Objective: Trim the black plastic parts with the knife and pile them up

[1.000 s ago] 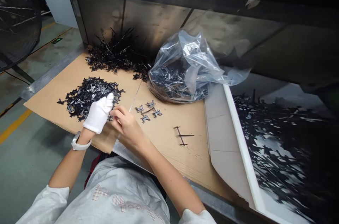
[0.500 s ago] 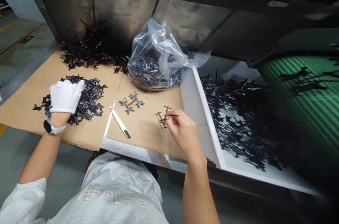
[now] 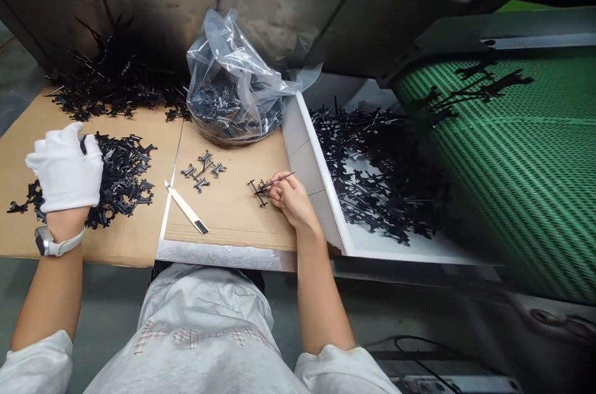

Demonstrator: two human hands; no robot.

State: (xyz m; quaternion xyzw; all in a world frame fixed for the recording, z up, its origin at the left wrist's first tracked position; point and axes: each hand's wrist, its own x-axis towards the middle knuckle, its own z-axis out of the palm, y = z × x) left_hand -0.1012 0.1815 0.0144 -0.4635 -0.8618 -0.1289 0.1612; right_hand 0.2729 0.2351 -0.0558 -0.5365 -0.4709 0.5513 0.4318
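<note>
My right hand [image 3: 291, 200] is bare and pinches a thin black plastic sprue [image 3: 261, 188] by its long stem, with the short crossbars pointing left over the cardboard. My left hand [image 3: 67, 167], in a white glove, rests over the left side of a pile of small black plastic parts [image 3: 123, 174]. Its thumb and fingers are apart, and nothing shows in them. Between the hands lies one sprue with several black parts attached [image 3: 203, 169]. Nearer me, a cream-handled knife [image 3: 186, 206] lies on the cardboard [image 3: 228, 211].
A clear plastic bag [image 3: 237, 96] of black pieces stands at the back. Behind the left pile is a heap of black sprues [image 3: 125, 80]. On the right, a white-walled tray [image 3: 326, 177] holds many black sprues, beside a green conveyor belt [image 3: 521, 164] carrying black mouldings [image 3: 493, 84].
The view has swung right, showing more of the green belt. My left thumb and fingers have spread over the pile. My right hand still holds the sprue, its stem now more visible.
</note>
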